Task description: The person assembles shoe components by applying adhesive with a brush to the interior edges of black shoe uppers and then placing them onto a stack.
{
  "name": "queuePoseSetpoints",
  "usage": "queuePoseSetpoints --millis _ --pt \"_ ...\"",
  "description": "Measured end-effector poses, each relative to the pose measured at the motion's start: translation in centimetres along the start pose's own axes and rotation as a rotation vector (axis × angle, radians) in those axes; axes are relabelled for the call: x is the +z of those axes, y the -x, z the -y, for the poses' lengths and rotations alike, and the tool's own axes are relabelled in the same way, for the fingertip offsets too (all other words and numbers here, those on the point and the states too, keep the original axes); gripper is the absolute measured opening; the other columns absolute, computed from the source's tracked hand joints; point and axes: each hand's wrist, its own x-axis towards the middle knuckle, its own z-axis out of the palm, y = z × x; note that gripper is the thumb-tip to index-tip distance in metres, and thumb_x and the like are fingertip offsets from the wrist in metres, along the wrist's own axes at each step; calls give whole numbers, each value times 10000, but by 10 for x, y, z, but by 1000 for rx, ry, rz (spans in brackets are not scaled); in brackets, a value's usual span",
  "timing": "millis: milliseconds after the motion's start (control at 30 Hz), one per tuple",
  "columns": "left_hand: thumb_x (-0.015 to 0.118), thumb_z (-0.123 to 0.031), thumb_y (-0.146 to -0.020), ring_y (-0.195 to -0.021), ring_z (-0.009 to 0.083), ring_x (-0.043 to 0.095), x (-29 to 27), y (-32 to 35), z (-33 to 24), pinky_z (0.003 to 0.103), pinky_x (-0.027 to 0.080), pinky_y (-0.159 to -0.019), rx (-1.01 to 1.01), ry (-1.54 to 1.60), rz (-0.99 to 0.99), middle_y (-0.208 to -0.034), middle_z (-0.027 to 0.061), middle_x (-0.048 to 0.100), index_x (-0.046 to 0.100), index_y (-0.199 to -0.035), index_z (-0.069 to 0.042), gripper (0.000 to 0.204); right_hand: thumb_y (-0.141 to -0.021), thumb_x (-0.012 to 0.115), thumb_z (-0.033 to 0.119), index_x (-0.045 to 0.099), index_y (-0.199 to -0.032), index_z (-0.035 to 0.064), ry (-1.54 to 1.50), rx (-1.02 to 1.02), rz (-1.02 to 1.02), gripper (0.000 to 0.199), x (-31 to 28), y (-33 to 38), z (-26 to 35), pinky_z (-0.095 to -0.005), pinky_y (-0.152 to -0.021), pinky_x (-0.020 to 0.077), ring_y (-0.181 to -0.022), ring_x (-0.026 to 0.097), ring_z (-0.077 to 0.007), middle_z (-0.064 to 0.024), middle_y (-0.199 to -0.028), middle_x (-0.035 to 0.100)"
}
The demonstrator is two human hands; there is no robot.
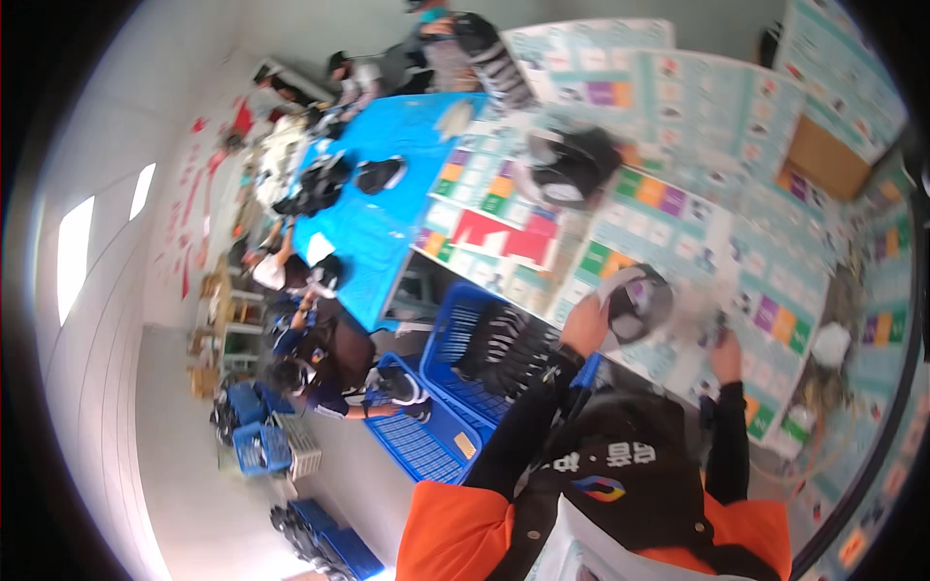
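Note:
My left hand is closed on the pale edge of a dark cap, holding it over the printed table. The cap's crown faces up and carries a light and purple patch. To the right, my right hand is closed around a small dark tool, too blurred to name. A whitish haze hangs between the tool and the cap. Beyond the cap, a pile of black and white caps lies on the same table.
At my left stands a blue crate with stacked black caps. A lower blue basket is beside it, where a co-worker reaches in. A blue-covered table holds more caps. A cardboard piece lies far right.

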Motion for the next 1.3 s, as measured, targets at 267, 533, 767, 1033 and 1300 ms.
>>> queuePoseSetpoints --millis 267,533,767,1033,1300 --pt "660 -168 -957 -1014 325 605 -275 -26 238 435 519 -806 -126 1393 -752 -1190 180 608 434 -1403 34 539 -795 670 -13 554 -1331 -33 203 -84 -14 549 -33 -33 16 -492 -1111 406 -1282 491 -427 -234 -1320 566" --pt "821 -242 -882 -1009 291 687 -243 -186 305 391 557 -850 -90 334 -528 -1261 209 658 470 -1435 39 712 -796 686 34 677 -1088 34 119 -211 -105 292 -33 9 98 -499 -1058 439 -1185 550 -452 -240 -1154 644" --pt "642 -129 -876 -1343 374 484 -54 -314 167 568 395 -1098 305 -479 -199 -1471 140 513 462 -1505 -148 655 -822 666 45 690 -1047 12 318 -13 -115 229 -87 99 98 -484 -1000 475 -1123 577 -429 -215 -1114 647" --pt "589 -176 -918 -940 264 650 -48 -341 173 469 475 -842 367 -707 -304 -940 32 655 667 -950 -170 85 -858 677 78 693 -1071 20 323 119 -163 222 -84 155 118 -466 -918 518 -1061 630 -392 -190 -1108 670" --pt "631 -219 -938 -729 323 696 -148 -165 89 454 558 -601 466 -429 -89 -919 129 665 576 -1360 -148 431 -930 725 154 620 -1288 51 -146 -190 98 387 -42 64 237 -334 -778 588 -1021 682 -258 -134 -1201 639"
